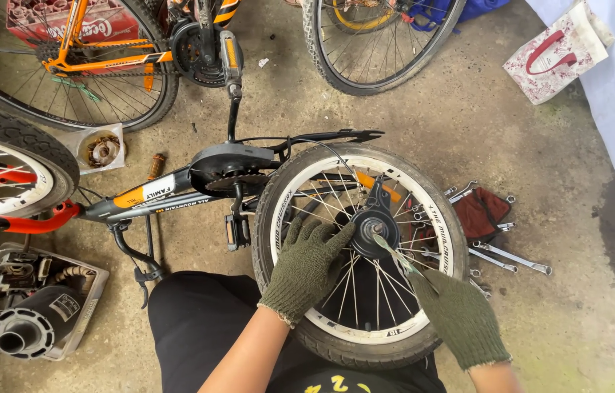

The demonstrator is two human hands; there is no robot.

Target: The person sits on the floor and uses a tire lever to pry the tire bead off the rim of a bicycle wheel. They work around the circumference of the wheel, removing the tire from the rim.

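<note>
Partly hidden hub [374, 227], left hand [307, 266] covering spokes, wrench [395, 256] blurred

Your right hand [460, 316] hides the handle of the wrench [393, 256], and the bike wheel [358, 251] covers some spanners [500, 255] behind it.

Fuzzy green knit cloth gloves [306, 268], shiny metal spokes [366, 291], bumpy black rubber tyre [355, 348], rough grey concrete floor [467, 124], shiny metal wrenches [510, 256]
</note>
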